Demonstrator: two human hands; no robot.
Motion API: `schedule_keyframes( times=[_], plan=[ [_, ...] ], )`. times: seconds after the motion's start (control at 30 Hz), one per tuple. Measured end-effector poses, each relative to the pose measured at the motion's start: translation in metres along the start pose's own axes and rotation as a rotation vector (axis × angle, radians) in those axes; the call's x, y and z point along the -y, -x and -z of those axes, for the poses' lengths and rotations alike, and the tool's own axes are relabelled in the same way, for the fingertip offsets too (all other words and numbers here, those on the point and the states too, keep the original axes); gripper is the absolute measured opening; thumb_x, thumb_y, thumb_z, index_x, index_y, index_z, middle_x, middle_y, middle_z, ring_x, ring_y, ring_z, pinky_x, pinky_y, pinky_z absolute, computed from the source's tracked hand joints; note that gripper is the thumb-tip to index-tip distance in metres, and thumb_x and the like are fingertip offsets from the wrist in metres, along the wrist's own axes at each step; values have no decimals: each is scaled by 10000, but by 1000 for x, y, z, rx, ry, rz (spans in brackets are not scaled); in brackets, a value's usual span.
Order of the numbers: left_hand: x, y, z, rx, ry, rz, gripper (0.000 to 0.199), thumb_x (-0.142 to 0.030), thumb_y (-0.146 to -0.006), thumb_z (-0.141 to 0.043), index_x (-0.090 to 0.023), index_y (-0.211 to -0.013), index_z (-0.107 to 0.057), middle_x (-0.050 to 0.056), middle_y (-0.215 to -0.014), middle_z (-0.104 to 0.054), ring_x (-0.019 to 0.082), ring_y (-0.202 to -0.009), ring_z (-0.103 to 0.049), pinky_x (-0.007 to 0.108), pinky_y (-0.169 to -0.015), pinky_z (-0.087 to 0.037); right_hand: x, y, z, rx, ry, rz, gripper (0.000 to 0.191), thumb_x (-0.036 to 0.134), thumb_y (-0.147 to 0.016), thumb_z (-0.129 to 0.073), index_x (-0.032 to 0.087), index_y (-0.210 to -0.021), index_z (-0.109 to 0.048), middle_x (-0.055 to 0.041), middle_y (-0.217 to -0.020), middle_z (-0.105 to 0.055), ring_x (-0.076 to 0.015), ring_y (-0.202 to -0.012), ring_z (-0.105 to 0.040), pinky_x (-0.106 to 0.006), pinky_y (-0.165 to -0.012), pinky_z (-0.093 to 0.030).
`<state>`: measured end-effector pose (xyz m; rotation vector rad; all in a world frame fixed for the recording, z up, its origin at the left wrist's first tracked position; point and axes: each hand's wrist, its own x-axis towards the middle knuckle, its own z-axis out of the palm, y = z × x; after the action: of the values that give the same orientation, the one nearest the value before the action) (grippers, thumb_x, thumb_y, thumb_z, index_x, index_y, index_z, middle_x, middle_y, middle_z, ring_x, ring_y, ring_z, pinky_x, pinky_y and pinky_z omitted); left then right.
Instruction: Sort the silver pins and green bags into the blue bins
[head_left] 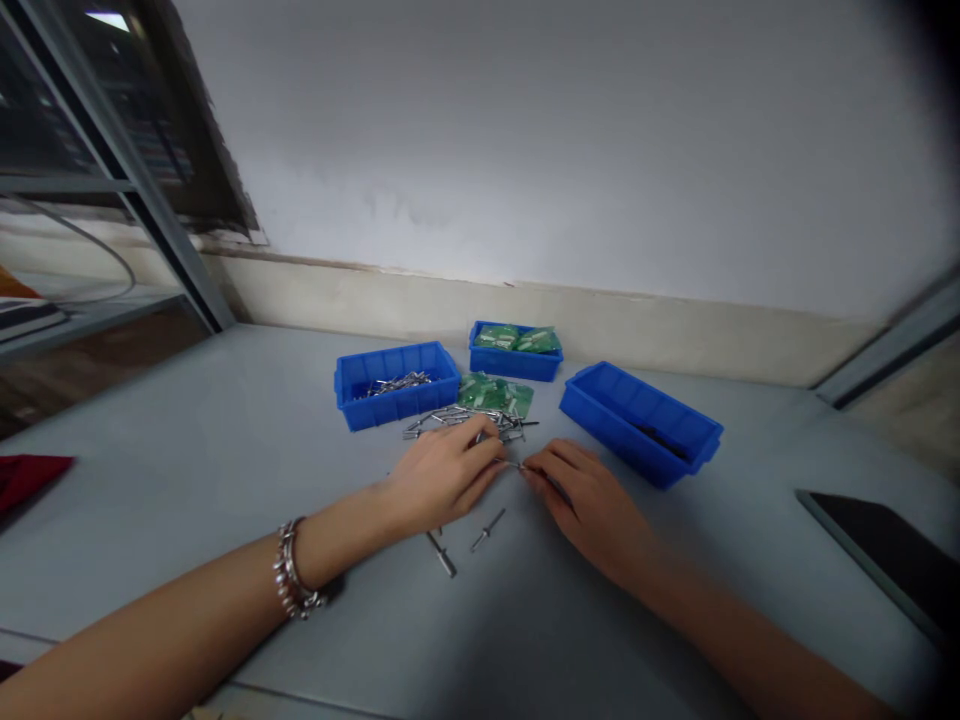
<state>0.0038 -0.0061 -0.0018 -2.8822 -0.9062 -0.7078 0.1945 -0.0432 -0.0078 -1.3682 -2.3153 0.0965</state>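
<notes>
Pinching a metal piece (516, 465), left hand (450, 470) and right hand (589, 503) are nearly meeting. Bench (187, 440) is spreading left, a blue bin (628, 446) edging far right.

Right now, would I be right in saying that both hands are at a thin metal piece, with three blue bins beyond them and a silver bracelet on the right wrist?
Not quite: the head view shows the silver bracelet on the left wrist. The rest holds: the left hand and right hand are both at the thin metal piece, with three blue bins beyond them.
</notes>
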Motion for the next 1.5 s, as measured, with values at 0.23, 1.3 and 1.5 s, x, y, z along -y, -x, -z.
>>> schedule_keyframes(
  times=[0.23,1.3,1.5],
  plan=[
    [-2,-2,1,70,-33,10,274,-268,-893,-318,-147,-871,-563,75,-931,-519,145,-696,-526,267,-596,-454,1,0,2,-62,-56,23,204,208,-891,-360,179,-893,-563,-49,-831,-557,-185,-809,-514,-350,-758,-434],
    [3,0,0,72,38,2,263,-268,-910,-307,-143,-893,-539,65,-890,-524,146,-751,-536,257,-666,-452,1,0,1,62,-6,57,169,205,-865,-418,178,-798,-571,-42,-792,-573,-180,-792,-521,-321,-725,-438],
    [3,-1,0,103,26,-12,258,-271,-913,-314,-151,-864,-538,46,-852,-529,132,-714,-532,240,-641,-438,4,0,4,-9,-49,58,233,210,-887,-366,168,-769,-562,-49,-754,-567,-183,-762,-518,-325,-706,-431]
  ],
)
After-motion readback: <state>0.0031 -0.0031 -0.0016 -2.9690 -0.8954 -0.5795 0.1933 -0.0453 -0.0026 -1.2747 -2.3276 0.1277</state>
